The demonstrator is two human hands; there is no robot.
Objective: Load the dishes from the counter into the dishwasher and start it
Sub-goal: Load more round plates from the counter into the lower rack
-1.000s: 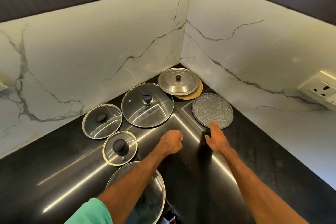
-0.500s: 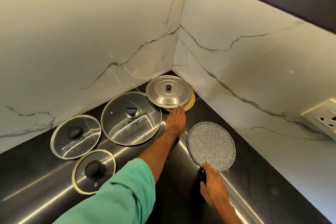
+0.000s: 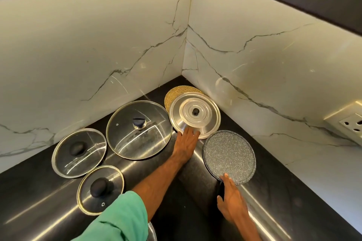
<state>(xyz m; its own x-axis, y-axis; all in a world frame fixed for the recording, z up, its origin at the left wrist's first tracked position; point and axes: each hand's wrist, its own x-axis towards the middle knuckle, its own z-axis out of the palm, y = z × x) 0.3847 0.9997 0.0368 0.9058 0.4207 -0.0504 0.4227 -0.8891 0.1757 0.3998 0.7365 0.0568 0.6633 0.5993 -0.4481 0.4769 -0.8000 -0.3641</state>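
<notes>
Glass lids (image 3: 139,129) are noted knob-up on the counter (image 3: 278,213), with no pots under them. Left hand (image 3: 186,141): fingers are laid straight on the near rim of the steel lid (image 3: 195,111), which lies partly over a cork mat (image 3: 173,95). The rim should be pinched firmly before lifting. Right hand (image 3: 231,201): unclenched, laid over the handle of the speckled pan (image 3: 229,156). No dishwasher is seen.

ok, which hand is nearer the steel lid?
Left. The left hand has its fingers on the steel lid at its near rim. The right hand is apart from it, at the near edge of the speckled pan.
</notes>
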